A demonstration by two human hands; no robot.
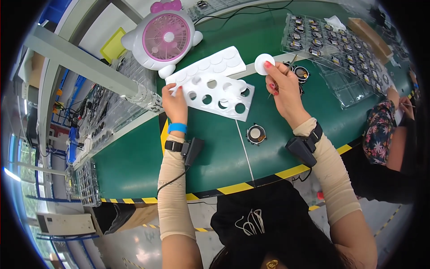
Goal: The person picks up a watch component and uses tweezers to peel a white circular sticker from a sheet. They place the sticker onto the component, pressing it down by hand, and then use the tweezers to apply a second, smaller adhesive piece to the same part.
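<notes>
My right hand [286,92] pinches a round white disc [263,64] between thumb and finger, raised over the bench. A thin pointed tool, perhaps tweezers [293,59], sticks out from the same hand. My left hand [175,104] grips the left end of a white sheet [235,114] with several round holes; a few discs are still on it. Behind it lies a second white sheet [215,63] marked with rounded outlines. One round watch-like part [255,134] sits on the green bench in front of me. More round parts [301,73] are partly hidden behind my right hand.
A pink and white fan [166,36] stands at the back left beside a metal post [89,62]. Clear trays of small round parts [333,49] fill the back right, near a cardboard strip [369,40]. At the right, another person's patterned sleeve [380,130] reaches to the bench.
</notes>
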